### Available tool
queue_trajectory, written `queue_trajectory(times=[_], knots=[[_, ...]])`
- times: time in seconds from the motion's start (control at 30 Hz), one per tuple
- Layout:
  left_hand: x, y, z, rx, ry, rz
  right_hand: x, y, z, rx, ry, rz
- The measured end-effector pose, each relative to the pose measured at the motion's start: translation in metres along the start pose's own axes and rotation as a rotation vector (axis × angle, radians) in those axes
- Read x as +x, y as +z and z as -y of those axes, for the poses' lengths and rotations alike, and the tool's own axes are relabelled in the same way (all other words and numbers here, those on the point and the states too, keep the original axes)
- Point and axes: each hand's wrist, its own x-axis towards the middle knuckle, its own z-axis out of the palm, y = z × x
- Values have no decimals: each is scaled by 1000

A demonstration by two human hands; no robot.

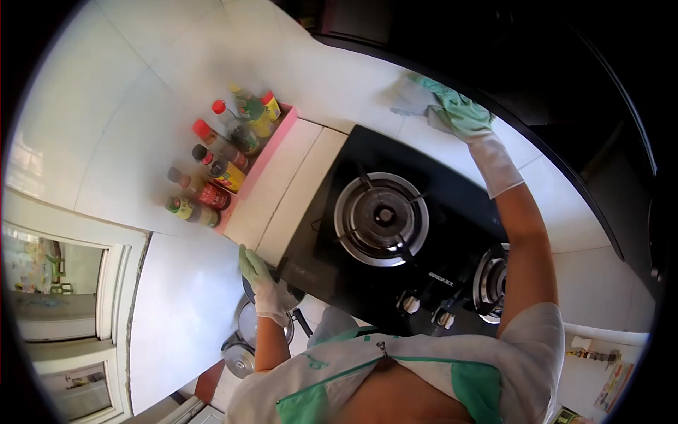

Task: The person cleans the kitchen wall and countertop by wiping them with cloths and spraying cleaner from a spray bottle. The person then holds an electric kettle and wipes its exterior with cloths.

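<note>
A pale green and white glove covers my right hand (462, 116), which reaches up to the white tiled wall behind the stove. It presses a thin greyish cloth (413, 97) flat on the tiles, just below the dark range hood (558, 113). My left hand (258, 277), gloved the same way, rests by the front left corner of the counter. Its fingers are stretched out and it holds nothing. Between my arms lies the black gas stove (311, 240), with one burner (381, 219) in full view and a second burner (492, 283) partly behind my right arm.
Several sauce bottles (219, 169) stand in a pink tray (272, 145) along the left wall. Pots with lids (247, 325) sit low beneath my left hand. Two knobs (409, 304) are at the stove's front. A white-framed window (113, 283) is at far left.
</note>
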Motion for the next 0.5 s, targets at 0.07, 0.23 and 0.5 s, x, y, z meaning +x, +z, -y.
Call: queue_trajectory(times=[0.07,0.23,0.5], knots=[[23,1,8,44,70,-22,24,13,24,-2,1,-33],[60,15,47,349,250,59,71,46,75,0,19,-49],[77,43,57,556,264,130,141,85,164,90,-206,240]])
